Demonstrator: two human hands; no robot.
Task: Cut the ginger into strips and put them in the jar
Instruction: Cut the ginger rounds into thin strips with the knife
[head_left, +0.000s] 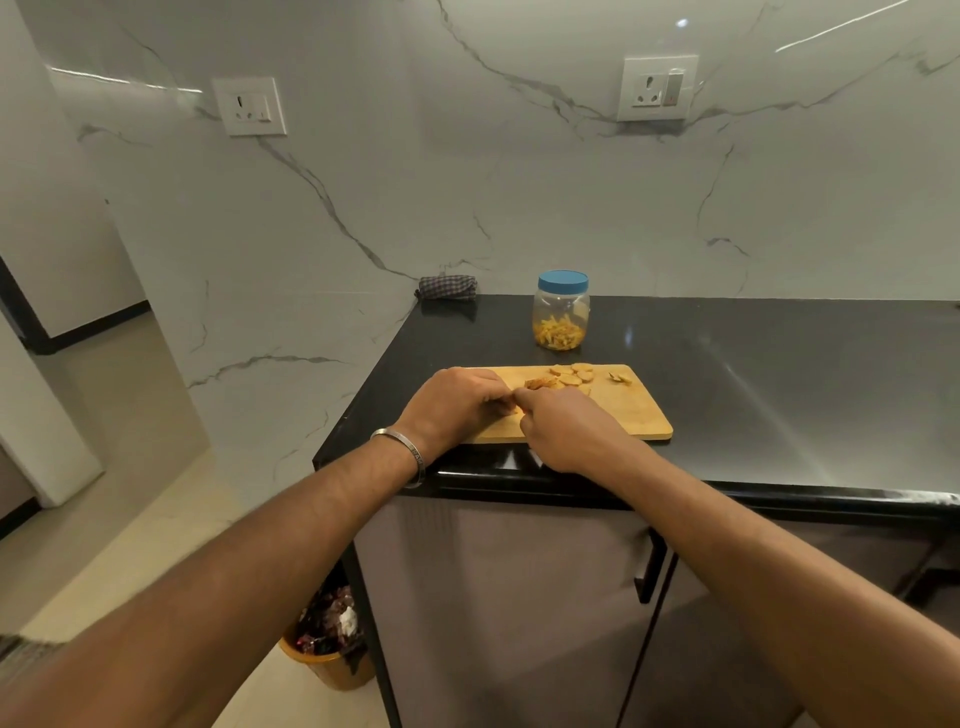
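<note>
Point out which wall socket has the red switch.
The right wall socket, above and right of the jar. Its switch shows a red mark; the left wall socket is all white.

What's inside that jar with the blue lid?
The jar holds yellowish ginger strips, filling roughly its lower part. Its blue lid is on, so the top of the pile can only be seen through the clear wall.

White marble wall with grey veins carries two sockets. A glossy black counter tops grey cabinets. The floor is pale tile; an orange bin stands beside the cabinets.
</note>
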